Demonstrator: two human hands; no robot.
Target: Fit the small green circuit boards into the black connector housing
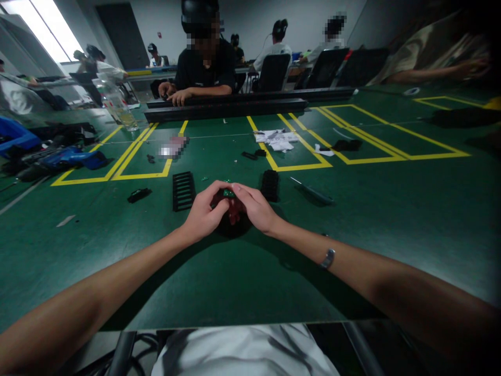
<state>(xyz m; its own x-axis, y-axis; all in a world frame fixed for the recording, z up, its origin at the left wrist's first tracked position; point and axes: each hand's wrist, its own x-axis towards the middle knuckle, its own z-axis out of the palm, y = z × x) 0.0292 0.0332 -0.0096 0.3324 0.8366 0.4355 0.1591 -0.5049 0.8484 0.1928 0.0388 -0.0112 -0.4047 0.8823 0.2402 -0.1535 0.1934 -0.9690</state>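
Near the middle of the green table, my left hand and my right hand meet at the fingertips. Their curled fingers are closed round a small shiny green piece. Under the hands lies a dark round shape, too shadowed to make out. A black slotted rack lies just left of my left hand, and another black rack lies just beyond my right hand. To the right rests a screwdriver-like tool with a thin metal tip.
A black part lies left. Crumpled white paper and small black pieces lie beyond the hands. Long black bars cross the table before a seated person. Blue-and-black tools and a bottle stand far left.
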